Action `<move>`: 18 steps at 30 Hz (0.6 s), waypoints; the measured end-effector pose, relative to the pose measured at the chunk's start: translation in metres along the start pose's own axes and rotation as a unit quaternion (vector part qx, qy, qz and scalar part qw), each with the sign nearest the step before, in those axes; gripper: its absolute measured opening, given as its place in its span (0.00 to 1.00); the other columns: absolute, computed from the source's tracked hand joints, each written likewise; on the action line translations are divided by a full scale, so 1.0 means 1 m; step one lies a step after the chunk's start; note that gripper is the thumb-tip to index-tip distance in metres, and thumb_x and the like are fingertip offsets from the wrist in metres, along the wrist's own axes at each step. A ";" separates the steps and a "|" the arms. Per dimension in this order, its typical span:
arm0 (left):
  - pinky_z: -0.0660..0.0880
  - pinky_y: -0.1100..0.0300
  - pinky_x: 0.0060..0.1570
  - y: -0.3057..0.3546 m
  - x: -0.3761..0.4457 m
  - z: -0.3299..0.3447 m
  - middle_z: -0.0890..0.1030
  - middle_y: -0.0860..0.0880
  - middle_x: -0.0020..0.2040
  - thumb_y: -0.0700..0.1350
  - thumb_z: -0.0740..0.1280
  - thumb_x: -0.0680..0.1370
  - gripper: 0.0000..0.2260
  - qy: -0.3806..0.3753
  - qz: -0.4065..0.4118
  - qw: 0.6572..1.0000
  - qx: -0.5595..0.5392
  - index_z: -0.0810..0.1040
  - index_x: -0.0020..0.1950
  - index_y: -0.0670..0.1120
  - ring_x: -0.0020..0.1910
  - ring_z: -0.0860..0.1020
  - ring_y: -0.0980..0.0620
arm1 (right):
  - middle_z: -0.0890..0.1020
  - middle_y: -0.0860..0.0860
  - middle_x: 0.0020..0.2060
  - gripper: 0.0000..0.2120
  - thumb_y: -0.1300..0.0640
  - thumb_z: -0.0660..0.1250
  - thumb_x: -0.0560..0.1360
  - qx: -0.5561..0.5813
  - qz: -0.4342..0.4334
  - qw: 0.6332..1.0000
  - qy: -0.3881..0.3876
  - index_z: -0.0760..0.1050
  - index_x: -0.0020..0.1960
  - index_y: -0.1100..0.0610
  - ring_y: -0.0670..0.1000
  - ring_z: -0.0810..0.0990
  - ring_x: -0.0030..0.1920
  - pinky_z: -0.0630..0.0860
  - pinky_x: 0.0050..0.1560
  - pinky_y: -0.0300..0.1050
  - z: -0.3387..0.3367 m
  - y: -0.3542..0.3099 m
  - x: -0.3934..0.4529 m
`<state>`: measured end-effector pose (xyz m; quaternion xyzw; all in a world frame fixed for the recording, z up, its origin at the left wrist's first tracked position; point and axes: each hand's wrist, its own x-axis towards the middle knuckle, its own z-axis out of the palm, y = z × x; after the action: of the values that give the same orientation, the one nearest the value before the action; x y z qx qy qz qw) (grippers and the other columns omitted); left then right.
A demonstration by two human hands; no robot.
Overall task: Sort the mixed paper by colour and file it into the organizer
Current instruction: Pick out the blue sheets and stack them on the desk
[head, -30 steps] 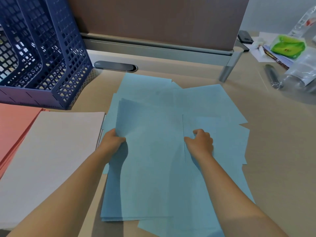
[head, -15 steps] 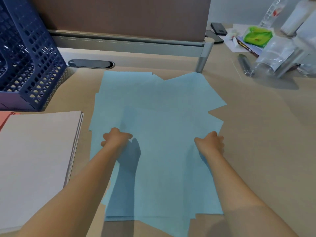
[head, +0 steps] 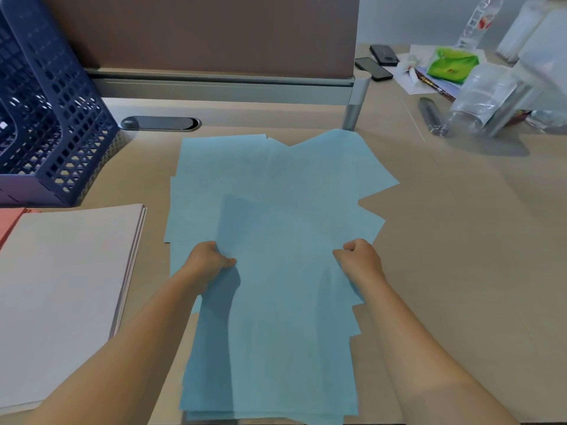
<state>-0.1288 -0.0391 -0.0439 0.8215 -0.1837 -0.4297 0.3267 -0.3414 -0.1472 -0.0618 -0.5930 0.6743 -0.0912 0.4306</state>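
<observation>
A loose, fanned pile of light blue paper point(head: 276, 191) covers the middle of the desk. My left hand point(head: 207, 263) grips the pile's left side and my right hand point(head: 362, 260) grips its right side, fingers curled under the sheets. To the left lies a squared stack of pale pink paper point(head: 64, 286), and a sliver of salmon paper point(head: 9, 220) shows at the left edge. The dark blue mesh organizer point(head: 55, 118) stands at the back left.
A brown partition point(head: 199, 35) with a metal post point(head: 356, 102) closes the desk's back. A cable grommet point(head: 159, 123) sits before it. At the back right are phones point(head: 379, 61), a green packet point(head: 452, 64), clear plastic bottles point(head: 478, 99) and a pen point(head: 429, 116).
My hands moved apart from the middle of the blue pile to its two sides and closed on it. The sheets are gathered closer together, and the view has shifted right.
</observation>
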 end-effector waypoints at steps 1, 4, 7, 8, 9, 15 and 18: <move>0.70 0.53 0.50 -0.001 0.000 -0.004 0.79 0.37 0.54 0.34 0.66 0.75 0.09 0.023 0.010 1.000 0.009 0.75 0.55 0.35 0.51 0.76 0.41 | 0.75 0.48 0.50 0.13 0.54 0.62 0.71 -0.001 -0.001 1.000 0.011 0.72 0.56 0.51 0.53 0.77 0.51 0.75 0.53 0.50 -0.001 0.000 0.003; 0.69 0.53 0.49 -0.007 0.007 -0.018 0.78 0.35 0.55 0.34 0.66 0.75 0.07 0.091 0.026 0.995 0.038 0.75 0.53 0.35 0.56 0.76 0.38 | 0.71 0.52 0.62 0.21 0.53 0.63 0.72 -0.003 -0.010 0.998 0.054 0.69 0.64 0.55 0.56 0.75 0.59 0.75 0.58 0.52 -0.006 -0.002 0.008; 0.73 0.49 0.53 -0.014 0.019 -0.031 0.78 0.34 0.55 0.34 0.67 0.74 0.10 0.142 0.027 0.989 0.013 0.75 0.55 0.33 0.55 0.77 0.37 | 0.70 0.52 0.64 0.21 0.53 0.62 0.73 0.002 -0.011 0.998 0.070 0.69 0.65 0.54 0.56 0.74 0.60 0.74 0.57 0.50 -0.007 -0.006 0.016; 0.74 0.47 0.54 -0.015 0.023 -0.033 0.79 0.34 0.54 0.33 0.67 0.74 0.10 0.151 0.025 0.988 -0.002 0.76 0.55 0.34 0.54 0.78 0.37 | 0.70 0.52 0.64 0.21 0.53 0.62 0.73 0.001 -0.009 0.997 0.076 0.68 0.65 0.54 0.56 0.74 0.60 0.74 0.58 0.50 -0.007 -0.008 0.019; 0.74 0.46 0.54 -0.015 0.027 -0.033 0.79 0.34 0.54 0.33 0.66 0.74 0.10 0.156 0.023 0.987 -0.019 0.76 0.55 0.34 0.53 0.78 0.37 | 0.70 0.53 0.65 0.22 0.54 0.62 0.73 -0.002 -0.006 0.997 0.082 0.68 0.66 0.55 0.57 0.73 0.62 0.73 0.59 0.50 -0.007 -0.011 0.022; 0.74 0.48 0.54 0.004 0.054 -0.025 0.78 0.38 0.53 0.36 0.65 0.75 0.12 0.171 0.026 0.979 -0.112 0.74 0.58 0.35 0.54 0.77 0.38 | 0.67 0.56 0.67 0.25 0.56 0.64 0.73 -0.017 0.020 0.995 0.100 0.66 0.69 0.58 0.59 0.67 0.67 0.66 0.66 0.49 -0.008 -0.029 0.042; 0.71 0.54 0.46 0.024 0.066 -0.021 0.77 0.41 0.49 0.35 0.61 0.76 0.10 0.177 0.051 0.979 -0.089 0.75 0.57 0.36 0.49 0.76 0.42 | 0.69 0.55 0.66 0.26 0.56 0.64 0.71 -0.003 0.022 0.995 0.096 0.66 0.68 0.58 0.58 0.70 0.65 0.69 0.65 0.52 -0.012 -0.033 0.054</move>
<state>-0.0747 -0.0873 -0.0573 0.8415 -0.1254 -0.2755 0.4474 -0.3215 -0.2085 -0.0590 -0.5678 0.7256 -0.1368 0.3639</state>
